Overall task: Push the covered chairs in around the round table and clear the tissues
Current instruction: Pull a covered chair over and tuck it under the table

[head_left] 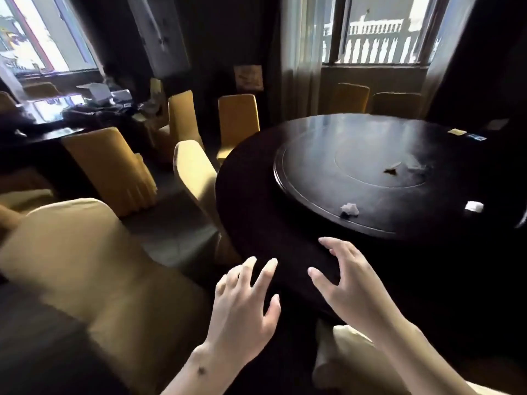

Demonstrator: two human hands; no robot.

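Observation:
A dark round table [256, 212] with a raised turntable [308, 192] fills the right half. A crumpled white tissue [350, 209] lies on the turntable's near edge, another tissue [474, 206] to its right, and a darker scrap [392, 169] near the middle. My left hand [245, 309] and my right hand [348, 283] hover over the table's near edge, fingers spread, holding nothing. A yellow-covered chair [94, 260] stands at my lower left, away from the table. Another covered chair [196, 178] sits against the table's left side, and one chair top [350, 346] shows below my right forearm.
More yellow-covered chairs stand to the left [111, 166] and at the back [238, 121], and two under the far window [353, 98]. A second dark table [42, 132] with clutter is at far left. Small cards [456, 132] lie on the round table's far side.

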